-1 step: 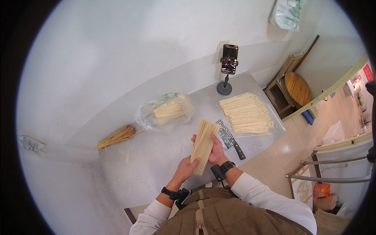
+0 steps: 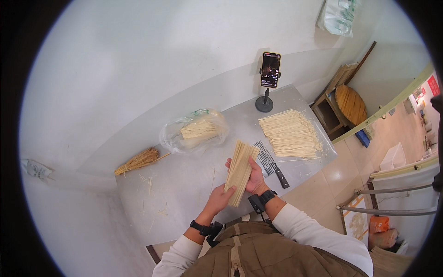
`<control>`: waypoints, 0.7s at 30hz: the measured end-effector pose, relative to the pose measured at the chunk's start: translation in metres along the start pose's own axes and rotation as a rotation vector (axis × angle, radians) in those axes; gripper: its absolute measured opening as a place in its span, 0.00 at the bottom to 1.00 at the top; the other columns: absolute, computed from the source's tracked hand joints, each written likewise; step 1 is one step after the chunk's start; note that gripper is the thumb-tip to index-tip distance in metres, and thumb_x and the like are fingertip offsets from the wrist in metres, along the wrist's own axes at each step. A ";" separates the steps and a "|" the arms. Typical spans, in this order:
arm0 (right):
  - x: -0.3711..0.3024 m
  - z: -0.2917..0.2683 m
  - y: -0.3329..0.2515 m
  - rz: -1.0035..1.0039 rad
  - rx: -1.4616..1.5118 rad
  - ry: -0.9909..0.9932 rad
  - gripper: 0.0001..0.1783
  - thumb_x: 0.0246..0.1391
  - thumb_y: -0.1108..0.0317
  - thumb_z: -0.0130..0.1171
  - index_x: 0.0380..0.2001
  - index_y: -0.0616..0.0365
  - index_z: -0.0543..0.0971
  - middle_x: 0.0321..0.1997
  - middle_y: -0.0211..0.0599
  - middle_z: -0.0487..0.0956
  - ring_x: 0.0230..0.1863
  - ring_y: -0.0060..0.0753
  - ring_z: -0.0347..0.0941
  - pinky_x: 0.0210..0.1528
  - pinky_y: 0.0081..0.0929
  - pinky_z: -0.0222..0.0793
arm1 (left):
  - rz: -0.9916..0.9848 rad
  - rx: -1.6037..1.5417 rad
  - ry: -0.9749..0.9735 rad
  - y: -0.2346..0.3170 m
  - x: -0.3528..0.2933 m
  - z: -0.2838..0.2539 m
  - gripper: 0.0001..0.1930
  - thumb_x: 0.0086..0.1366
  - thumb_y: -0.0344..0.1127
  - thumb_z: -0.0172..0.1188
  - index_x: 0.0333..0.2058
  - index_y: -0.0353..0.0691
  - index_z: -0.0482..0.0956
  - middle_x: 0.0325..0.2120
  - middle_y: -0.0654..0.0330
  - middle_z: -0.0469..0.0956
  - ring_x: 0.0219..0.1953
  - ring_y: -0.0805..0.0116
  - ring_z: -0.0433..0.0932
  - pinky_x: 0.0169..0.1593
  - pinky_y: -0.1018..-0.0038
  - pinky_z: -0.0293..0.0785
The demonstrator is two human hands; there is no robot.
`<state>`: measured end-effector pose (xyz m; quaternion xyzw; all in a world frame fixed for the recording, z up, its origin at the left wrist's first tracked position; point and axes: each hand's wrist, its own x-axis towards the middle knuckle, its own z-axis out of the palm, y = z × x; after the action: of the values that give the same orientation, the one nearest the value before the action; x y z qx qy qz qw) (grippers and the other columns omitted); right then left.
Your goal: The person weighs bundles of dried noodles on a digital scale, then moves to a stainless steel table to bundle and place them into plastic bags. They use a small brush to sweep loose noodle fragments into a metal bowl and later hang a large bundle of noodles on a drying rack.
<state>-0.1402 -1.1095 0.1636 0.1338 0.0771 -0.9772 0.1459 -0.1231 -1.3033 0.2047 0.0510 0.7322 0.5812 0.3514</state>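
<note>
Above the near side of the metal table (image 2: 184, 198), both hands hold one bundle of pale dried noodles (image 2: 241, 173), tilted with its far end slightly fanned. My left hand (image 2: 220, 198) closes round the lower left end, thumb on top. My right hand (image 2: 254, 179) grips the right side, its thumb along the edge and its other fingers partly hidden. Just right of the bundle lies a cleaver (image 2: 267, 161) with a dark handle. Beyond the cleaver, a wide pile of noodles (image 2: 290, 134) is spread flat. More noodles (image 2: 200, 128) sit in a clear plastic bag (image 2: 175, 138) farther left.
A phone (image 2: 270, 69) stands on a round-based holder (image 2: 264, 104) at the table's far edge. A straw hand broom (image 2: 140, 160) lies at the left against the wall. Noodle scraps (image 2: 148, 183) litter the left side. A round wooden board (image 2: 350, 105) leans beyond the right end.
</note>
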 end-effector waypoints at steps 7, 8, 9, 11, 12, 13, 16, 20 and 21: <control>-0.004 -0.003 0.001 -0.058 -0.001 0.017 0.44 0.68 0.37 0.53 0.70 0.65 0.63 0.68 0.54 0.73 0.68 0.51 0.71 0.68 0.50 0.69 | -0.005 0.033 -0.079 0.012 0.000 0.002 0.28 0.69 0.52 0.63 0.53 0.29 0.77 0.39 0.51 0.85 0.41 0.63 0.83 0.48 0.68 0.77; -0.003 -0.002 0.002 -0.077 -0.041 0.066 0.43 0.68 0.37 0.52 0.69 0.64 0.64 0.67 0.54 0.73 0.67 0.52 0.71 0.68 0.50 0.70 | 0.036 0.115 -0.094 0.014 0.001 0.004 0.31 0.67 0.52 0.67 0.54 0.28 0.76 0.39 0.54 0.84 0.41 0.66 0.83 0.48 0.70 0.77; -0.001 -0.001 0.004 -0.100 -0.068 0.078 0.42 0.68 0.37 0.52 0.68 0.63 0.65 0.66 0.54 0.73 0.66 0.52 0.72 0.67 0.50 0.71 | 0.126 0.208 -0.082 0.016 0.002 0.007 0.33 0.64 0.52 0.70 0.54 0.28 0.75 0.38 0.57 0.84 0.41 0.69 0.82 0.48 0.72 0.78; 0.002 0.001 0.006 -0.127 -0.102 0.124 0.41 0.68 0.35 0.51 0.66 0.62 0.67 0.65 0.54 0.74 0.65 0.53 0.73 0.66 0.51 0.72 | 0.130 0.472 -0.024 0.019 0.004 0.012 0.34 0.60 0.48 0.72 0.55 0.27 0.71 0.37 0.54 0.83 0.39 0.65 0.84 0.46 0.70 0.79; 0.003 0.003 0.007 -0.131 -0.108 0.156 0.40 0.68 0.35 0.51 0.64 0.61 0.68 0.65 0.54 0.74 0.65 0.53 0.73 0.65 0.51 0.72 | 0.152 0.619 0.007 0.020 0.005 0.014 0.36 0.57 0.46 0.74 0.55 0.27 0.69 0.36 0.53 0.83 0.37 0.63 0.85 0.44 0.69 0.80; 0.004 0.005 0.006 -0.136 -0.115 0.187 0.40 0.68 0.34 0.50 0.63 0.61 0.69 0.64 0.54 0.74 0.64 0.54 0.73 0.65 0.51 0.72 | 0.111 0.537 0.001 0.021 0.006 0.014 0.34 0.58 0.43 0.72 0.54 0.27 0.68 0.36 0.53 0.82 0.36 0.62 0.85 0.42 0.68 0.80; 0.003 0.015 0.000 -0.143 -0.076 0.122 0.43 0.67 0.30 0.48 0.62 0.61 0.69 0.64 0.56 0.74 0.63 0.53 0.74 0.64 0.51 0.73 | 0.006 0.283 -0.057 0.022 0.009 0.014 0.28 0.58 0.35 0.67 0.53 0.28 0.66 0.35 0.52 0.81 0.30 0.62 0.84 0.36 0.67 0.80; -0.003 0.034 -0.006 -0.111 -0.012 0.048 0.47 0.66 0.28 0.46 0.66 0.62 0.67 0.65 0.56 0.74 0.65 0.54 0.73 0.67 0.50 0.70 | -0.019 -0.108 -0.136 0.023 0.011 0.011 0.22 0.59 0.29 0.62 0.51 0.32 0.68 0.32 0.56 0.78 0.26 0.64 0.81 0.31 0.69 0.78; -0.005 0.038 -0.007 -0.099 0.002 0.036 0.47 0.66 0.28 0.45 0.67 0.62 0.66 0.65 0.56 0.74 0.65 0.54 0.73 0.68 0.50 0.69 | 0.004 -0.208 -0.179 0.023 0.010 0.009 0.21 0.59 0.28 0.62 0.51 0.33 0.69 0.32 0.57 0.78 0.26 0.65 0.81 0.31 0.70 0.78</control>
<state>-0.1466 -1.1086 0.2019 0.1476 0.0854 -0.9807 0.0957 -0.1334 -1.2831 0.2199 0.0672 0.6336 0.6478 0.4175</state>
